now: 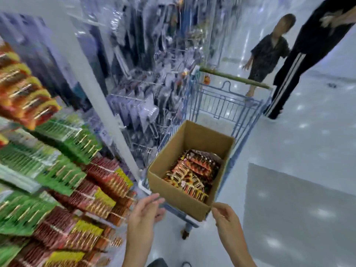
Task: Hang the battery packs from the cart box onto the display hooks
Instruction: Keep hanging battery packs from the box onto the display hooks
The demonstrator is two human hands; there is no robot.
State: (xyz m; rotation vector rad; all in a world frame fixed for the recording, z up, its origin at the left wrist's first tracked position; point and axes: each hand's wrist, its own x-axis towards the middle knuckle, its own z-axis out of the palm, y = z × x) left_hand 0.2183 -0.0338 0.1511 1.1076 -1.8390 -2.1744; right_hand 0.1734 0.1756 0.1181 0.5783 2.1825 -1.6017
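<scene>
Packs (192, 176) lie heaped in the box (173, 191) at 12 o'clock. Both hands, left (146, 212) and right (225, 214), hover empty, fingers loose. Probably light, stiff cards: pinch the hanger-hole top.

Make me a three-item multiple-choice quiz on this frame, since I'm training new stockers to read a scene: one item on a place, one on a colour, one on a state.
1. Where is the cardboard box?
A. on the floor
B. in the blue cart
C. on a shelf

2. What colour is the cart handle?
A. green
B. red
C. black

3. What are the left hand and right hand holding?
A. one battery pack each
B. the box flaps
C. nothing

Answers:
1 B, the box sits inside the cart's wire basket.
2 A, the bar looks green.
3 C, both hands hover at the box's near edge, empty; the battery packs lie in the box.
</scene>
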